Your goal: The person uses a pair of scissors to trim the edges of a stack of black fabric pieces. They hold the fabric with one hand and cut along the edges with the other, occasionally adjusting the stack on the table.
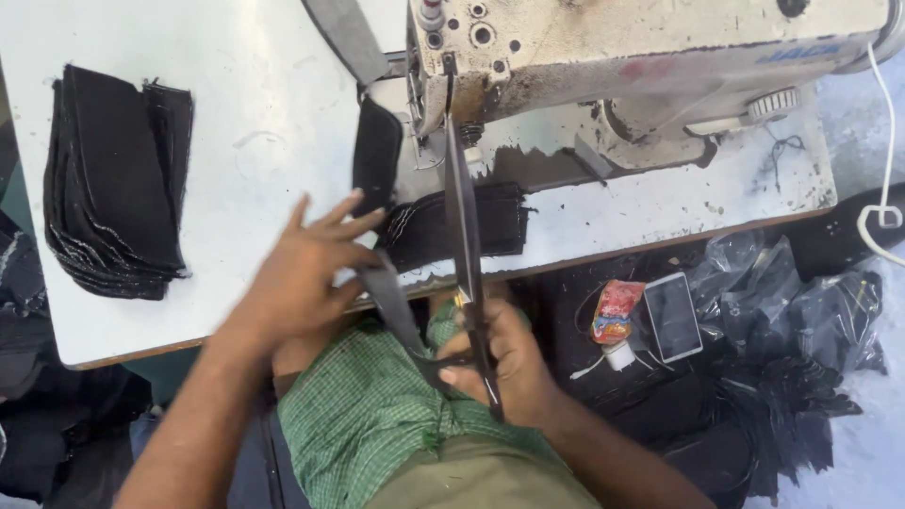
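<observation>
Our left hand (306, 273) lies fingers spread on the black strap (464, 217), pinning it at the table (255, 123) edge; right hand (504, 363) clamps it taut below the sewing machine (641, 66).

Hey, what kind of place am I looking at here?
Probably a small sewing workshop. A worn industrial sewing machine sits on a white table, a stack of cut black fabric pieces lies beside it, and the person's hands feed a black strap toward the needle.
</observation>
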